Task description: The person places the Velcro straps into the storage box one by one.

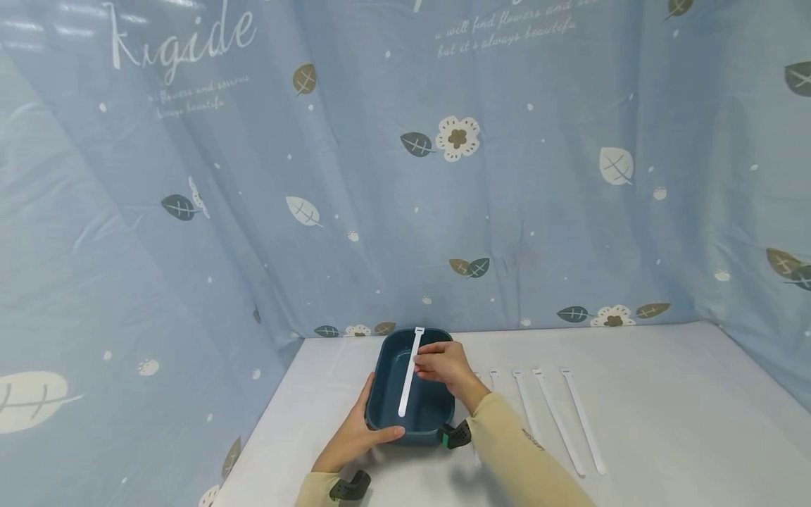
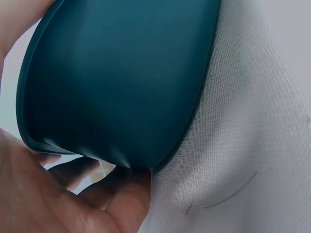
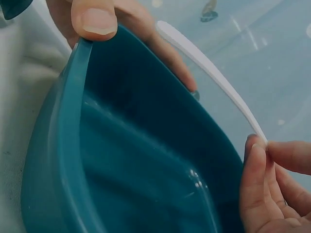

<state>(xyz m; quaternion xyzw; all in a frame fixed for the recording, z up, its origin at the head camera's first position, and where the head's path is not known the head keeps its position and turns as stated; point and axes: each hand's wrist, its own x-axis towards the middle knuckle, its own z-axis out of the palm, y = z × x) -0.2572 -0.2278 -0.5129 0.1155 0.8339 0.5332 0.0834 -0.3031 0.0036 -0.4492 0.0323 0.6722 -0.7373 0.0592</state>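
Note:
A dark teal plastic basin with rounded corners stands on the white table. My left hand grips it at the near left corner, thumb over the rim and fingers along the outer side wall. Over the basin's opening, my right hand pinches a white cable strap between thumb and fingertips. That strap has a wide slotted head at its far end. The right wrist view shows the strap bending in an arc above the rim. Inside the basin, the visible floor is bare.
Several more white cable straps lie roughly side by side on the table, right of the basin and partly behind the right sleeve. A blue patterned curtain hangs along the table's back and sides.

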